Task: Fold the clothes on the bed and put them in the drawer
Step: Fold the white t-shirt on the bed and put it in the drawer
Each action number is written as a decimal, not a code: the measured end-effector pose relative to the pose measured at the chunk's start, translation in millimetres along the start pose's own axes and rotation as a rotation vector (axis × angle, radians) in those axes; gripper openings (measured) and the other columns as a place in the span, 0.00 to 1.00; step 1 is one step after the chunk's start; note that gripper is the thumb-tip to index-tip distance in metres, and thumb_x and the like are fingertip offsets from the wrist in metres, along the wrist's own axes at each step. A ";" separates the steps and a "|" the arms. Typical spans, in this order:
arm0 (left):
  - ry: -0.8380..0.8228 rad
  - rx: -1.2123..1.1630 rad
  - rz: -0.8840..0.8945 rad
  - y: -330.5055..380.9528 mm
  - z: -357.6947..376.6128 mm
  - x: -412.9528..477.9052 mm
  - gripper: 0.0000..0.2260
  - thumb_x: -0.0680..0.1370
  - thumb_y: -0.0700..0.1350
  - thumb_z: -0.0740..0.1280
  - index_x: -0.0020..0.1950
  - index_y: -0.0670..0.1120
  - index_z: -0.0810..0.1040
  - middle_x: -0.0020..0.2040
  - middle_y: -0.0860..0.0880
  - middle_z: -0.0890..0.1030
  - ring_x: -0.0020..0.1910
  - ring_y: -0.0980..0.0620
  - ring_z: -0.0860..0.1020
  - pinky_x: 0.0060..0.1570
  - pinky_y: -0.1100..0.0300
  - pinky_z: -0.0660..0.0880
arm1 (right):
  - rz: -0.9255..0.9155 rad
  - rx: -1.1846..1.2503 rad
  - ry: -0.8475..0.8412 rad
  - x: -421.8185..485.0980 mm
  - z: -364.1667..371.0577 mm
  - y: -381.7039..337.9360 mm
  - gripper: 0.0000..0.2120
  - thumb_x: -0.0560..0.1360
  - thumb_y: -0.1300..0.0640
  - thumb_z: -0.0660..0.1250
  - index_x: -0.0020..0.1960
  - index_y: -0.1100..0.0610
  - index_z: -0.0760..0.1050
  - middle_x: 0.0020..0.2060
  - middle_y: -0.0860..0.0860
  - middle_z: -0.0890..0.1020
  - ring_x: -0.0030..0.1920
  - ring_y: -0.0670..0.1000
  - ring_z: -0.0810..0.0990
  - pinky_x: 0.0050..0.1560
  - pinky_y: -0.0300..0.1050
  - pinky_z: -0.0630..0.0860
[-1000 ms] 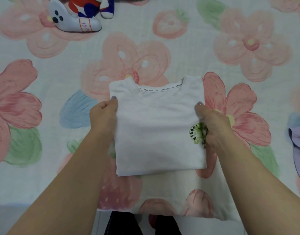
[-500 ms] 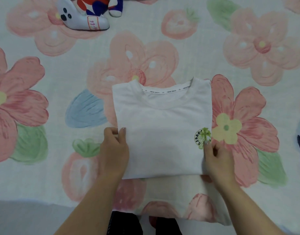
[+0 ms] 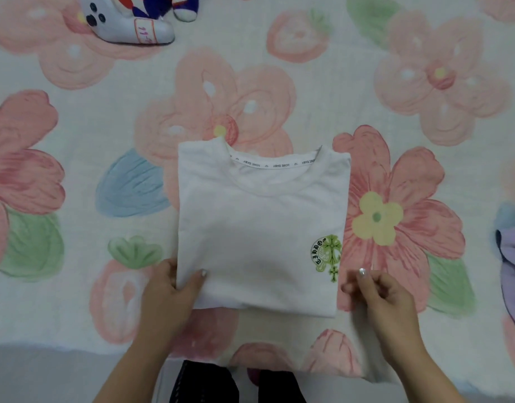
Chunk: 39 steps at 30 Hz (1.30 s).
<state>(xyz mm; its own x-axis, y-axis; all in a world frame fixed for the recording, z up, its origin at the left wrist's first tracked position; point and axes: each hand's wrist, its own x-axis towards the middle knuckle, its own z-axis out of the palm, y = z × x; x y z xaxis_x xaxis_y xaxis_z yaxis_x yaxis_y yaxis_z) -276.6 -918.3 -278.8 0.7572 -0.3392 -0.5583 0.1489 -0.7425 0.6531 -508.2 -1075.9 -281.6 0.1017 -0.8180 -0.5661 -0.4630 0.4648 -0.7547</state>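
A white T-shirt lies folded into a neat rectangle on the flowered bed sheet, collar away from me and a green emblem near its lower right corner. My left hand grips the shirt's lower left corner, thumb on top and fingers underneath. My right hand hovers just off the lower right corner with loosely curled fingers, blurred and holding nothing. No drawer is in view.
A plush toy in white, red and blue lies at the top left of the bed. A purple garment pokes in at the right edge. The bed's near edge runs along the bottom, with my dark trousers below it.
Both hands have slid down the shirt's sides from mid-height to its lower corners. My right hand has come off the cloth. The shirt itself has stayed flat.
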 end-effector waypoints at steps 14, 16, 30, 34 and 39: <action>-0.259 0.127 -0.024 -8.6 -35.1 -3.1 0.10 0.72 0.31 0.68 0.42 0.47 0.78 0.29 0.52 0.83 0.30 0.55 0.78 0.32 0.67 0.72 | 0.148 -0.093 -0.245 -21.8 -0.8 1.2 0.08 0.70 0.69 0.69 0.36 0.58 0.76 0.25 0.47 0.75 0.26 0.41 0.70 0.29 0.31 0.66; -0.215 0.152 -0.011 -11.5 -33.0 -3.6 0.11 0.72 0.31 0.68 0.39 0.48 0.78 0.27 0.52 0.81 0.24 0.59 0.74 0.26 0.72 0.68 | 0.115 -0.170 -0.197 -19.3 -4.1 5.3 0.09 0.71 0.69 0.69 0.35 0.58 0.75 0.25 0.48 0.74 0.25 0.40 0.69 0.28 0.30 0.66; 0.081 0.668 0.798 63.9 57.1 24.3 0.29 0.77 0.57 0.54 0.75 0.49 0.52 0.75 0.42 0.57 0.74 0.41 0.53 0.70 0.46 0.46 | -0.777 -0.863 -0.072 18.4 86.7 -61.1 0.28 0.77 0.47 0.49 0.74 0.54 0.50 0.75 0.52 0.53 0.75 0.56 0.49 0.73 0.52 0.44; 0.068 0.899 0.781 24.5 53.6 69.8 0.31 0.77 0.61 0.53 0.75 0.49 0.48 0.76 0.45 0.48 0.76 0.43 0.50 0.72 0.49 0.43 | -0.699 -1.141 -0.040 73.6 75.9 -31.6 0.26 0.80 0.47 0.48 0.73 0.46 0.39 0.76 0.48 0.45 0.76 0.53 0.42 0.73 0.53 0.37; 0.217 0.476 0.422 34.3 11.5 84.2 0.41 0.71 0.61 0.60 0.74 0.35 0.54 0.71 0.32 0.60 0.71 0.36 0.58 0.69 0.50 0.51 | -0.490 -0.690 0.173 72.1 45.1 -45.2 0.37 0.72 0.43 0.61 0.74 0.61 0.55 0.69 0.61 0.66 0.69 0.61 0.63 0.65 0.52 0.60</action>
<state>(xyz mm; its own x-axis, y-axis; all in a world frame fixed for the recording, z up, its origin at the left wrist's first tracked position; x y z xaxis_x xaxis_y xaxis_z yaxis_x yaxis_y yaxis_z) -215.1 -979.0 -309.3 0.8068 -0.5697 -0.1566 -0.4472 -0.7621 0.4683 -440.3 -1140.5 -303.3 0.3206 -0.9384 -0.1287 -0.8387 -0.2181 -0.4991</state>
